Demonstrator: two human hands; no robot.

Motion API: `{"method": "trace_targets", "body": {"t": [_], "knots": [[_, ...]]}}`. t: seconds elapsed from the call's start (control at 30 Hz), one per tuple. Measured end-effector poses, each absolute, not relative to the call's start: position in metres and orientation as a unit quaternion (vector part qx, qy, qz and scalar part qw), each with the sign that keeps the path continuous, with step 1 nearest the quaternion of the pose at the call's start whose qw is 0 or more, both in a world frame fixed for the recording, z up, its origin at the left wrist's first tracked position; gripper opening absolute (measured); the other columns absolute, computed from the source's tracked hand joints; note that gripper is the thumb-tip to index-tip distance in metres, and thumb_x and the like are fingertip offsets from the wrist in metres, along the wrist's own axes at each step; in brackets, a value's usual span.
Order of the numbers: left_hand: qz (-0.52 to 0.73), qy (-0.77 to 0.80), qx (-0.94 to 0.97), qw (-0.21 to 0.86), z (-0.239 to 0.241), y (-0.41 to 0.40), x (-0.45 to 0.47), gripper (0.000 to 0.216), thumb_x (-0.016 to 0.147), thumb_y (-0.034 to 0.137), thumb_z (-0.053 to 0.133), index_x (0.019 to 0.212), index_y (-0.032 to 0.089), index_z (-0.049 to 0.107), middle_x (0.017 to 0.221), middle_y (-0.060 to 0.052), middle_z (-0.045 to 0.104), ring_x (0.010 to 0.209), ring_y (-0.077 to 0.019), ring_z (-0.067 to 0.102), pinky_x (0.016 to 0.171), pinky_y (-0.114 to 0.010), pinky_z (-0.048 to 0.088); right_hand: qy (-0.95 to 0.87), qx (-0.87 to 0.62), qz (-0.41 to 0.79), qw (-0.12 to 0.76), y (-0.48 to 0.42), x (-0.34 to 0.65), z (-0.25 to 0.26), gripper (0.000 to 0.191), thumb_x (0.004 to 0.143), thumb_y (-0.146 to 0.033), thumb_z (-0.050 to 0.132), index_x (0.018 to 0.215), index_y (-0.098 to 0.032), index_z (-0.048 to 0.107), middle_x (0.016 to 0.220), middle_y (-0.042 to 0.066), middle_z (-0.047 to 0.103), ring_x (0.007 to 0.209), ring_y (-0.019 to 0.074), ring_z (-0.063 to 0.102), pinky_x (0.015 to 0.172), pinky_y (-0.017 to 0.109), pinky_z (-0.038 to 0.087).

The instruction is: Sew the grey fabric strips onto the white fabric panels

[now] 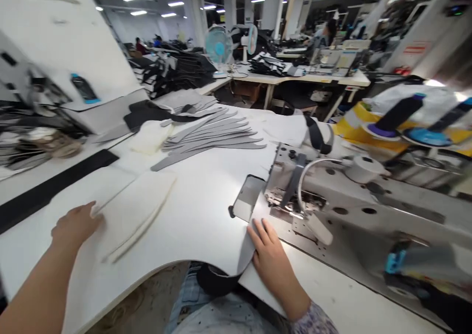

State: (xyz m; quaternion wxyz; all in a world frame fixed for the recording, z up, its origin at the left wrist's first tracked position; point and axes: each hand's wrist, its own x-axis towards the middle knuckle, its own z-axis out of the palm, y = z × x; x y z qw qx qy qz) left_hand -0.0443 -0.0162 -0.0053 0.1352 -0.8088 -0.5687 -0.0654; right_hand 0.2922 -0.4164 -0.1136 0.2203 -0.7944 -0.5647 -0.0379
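Note:
My left hand (75,224) is at the left of the table, fingers closed at the tip of a white foam pad (142,201). Another white pad (96,181) lies just behind it. My right hand (268,253) lies with fingers stretched out, fingertips at the edge of a grey fabric piece (246,250) in front of the sewing machine (295,186). That piece curves down over the table's front edge, showing a black underside (217,280). The machine's needle area is just beyond my right fingertips.
Fanned grey fabric pieces (217,132) and a cream foam piece (151,137) lie farther back on the white table (199,221). A long black strip (55,189) lies at left. Thread cones (400,112) stand at right. Fans (219,48) and other worktables are beyond.

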Motion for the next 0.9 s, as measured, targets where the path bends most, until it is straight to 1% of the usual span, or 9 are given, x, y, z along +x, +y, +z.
{"method": "trace_targets", "body": {"t": [0.13,0.2,0.33,0.4,0.5,0.63,0.77,0.83,0.9], "knots": [[0.042,-0.626,-0.778,0.024,0.008,-0.016,-0.11,0.047,0.097,0.038,0.023,0.122,0.017,0.057,0.117,-0.009,0.056,0.1,-0.0237,0.054,0.078,-0.025,0.045,-0.58,-0.781,-0.089,0.216,-0.42,0.293,-0.13,0.054,0.085,-0.012,0.046,0.138,-0.018,0.053,0.15,0.008,0.041,0.144,0.0312,0.024,0.113,0.05,0.035],[0.064,-0.65,-0.757,-0.018,0.018,-0.02,-0.114,0.043,0.096,0.039,0.029,0.116,0.02,0.062,0.113,-0.005,0.058,0.094,-0.0226,0.055,0.07,-0.022,0.041,-0.585,-0.776,-0.108,0.21,-0.421,0.295,-0.134,0.051,0.087,-0.016,0.045,0.138,-0.019,0.052,0.15,0.007,0.042,0.144,0.0306,0.025,0.112,0.048,0.036],[0.033,-0.677,-0.734,-0.031,0.034,-0.03,-0.105,0.04,0.096,0.038,0.031,0.106,0.015,0.062,0.099,-0.005,0.06,0.085,-0.0227,0.055,0.065,-0.024,0.039,-0.603,-0.753,-0.165,0.205,-0.427,0.289,-0.131,0.047,0.089,-0.019,0.044,0.135,-0.02,0.055,0.147,0.009,0.044,0.141,0.0327,0.031,0.106,0.05,0.039],[0.025,-0.694,-0.717,-0.058,0.036,-0.031,-0.104,0.041,0.097,0.043,0.032,0.104,0.014,0.061,0.093,-0.005,0.06,0.08,-0.0225,0.055,0.065,-0.026,0.04,-0.639,-0.72,-0.185,0.196,-0.434,0.276,-0.13,0.048,0.087,-0.019,0.047,0.134,-0.023,0.055,0.148,0.01,0.043,0.14,0.0329,0.033,0.105,0.048,0.04],[0.036,-0.689,-0.718,-0.09,0.035,-0.029,-0.108,0.05,0.099,0.052,0.029,0.107,0.015,0.061,0.093,-0.006,0.06,0.083,-0.0248,0.056,0.067,-0.029,0.041,-0.721,-0.638,-0.201,0.178,-0.446,0.249,-0.136,0.051,0.084,-0.024,0.058,0.134,-0.027,0.055,0.147,0.011,0.045,0.141,0.0339,0.032,0.106,0.045,0.038],[0.005,-0.648,-0.761,-0.036,0.031,-0.028,-0.109,0.05,0.102,0.045,0.024,0.113,0.014,0.061,0.107,-0.006,0.059,0.093,-0.0262,0.055,0.068,-0.027,0.041,-0.734,-0.616,-0.226,0.176,-0.456,0.226,-0.147,0.041,0.082,-0.026,0.063,0.123,-0.031,0.062,0.14,0.011,0.053,0.14,0.0378,0.033,0.108,0.052,0.032],[-0.036,-0.666,-0.745,-0.025,0.031,-0.037,-0.099,0.049,0.102,0.043,0.024,0.11,0.012,0.062,0.112,-0.007,0.055,0.089,-0.0242,0.056,0.063,-0.025,0.042,-0.76,-0.582,-0.252,0.139,-0.455,0.231,-0.143,0.033,0.084,-0.03,0.061,0.117,-0.027,0.063,0.138,0.01,0.054,0.14,0.0342,0.035,0.112,0.048,0.028],[-0.071,-0.64,-0.765,-0.01,0.03,-0.044,-0.091,0.051,0.103,0.045,0.023,0.113,0.011,0.06,0.116,-0.008,0.052,0.094,-0.0251,0.056,0.069,-0.027,0.046,-0.761,-0.58,-0.258,0.134,-0.453,0.235,-0.138,0.033,0.083,-0.03,0.061,0.116,-0.026,0.064,0.136,0.011,0.056,0.14,0.0355,0.032,0.111,0.048,0.027],[-0.095,-0.58,-0.809,0.028,0.025,-0.055,-0.082,0.049,0.104,0.04,0.021,0.126,0.012,0.054,0.114,-0.009,0.053,0.099,-0.0266,0.055,0.077,-0.031,0.048,-0.762,-0.579,-0.261,0.126,-0.453,0.235,-0.135,0.034,0.081,-0.03,0.063,0.115,-0.025,0.064,0.135,0.012,0.056,0.141,0.0382,0.029,0.108,0.049,0.028]]}}
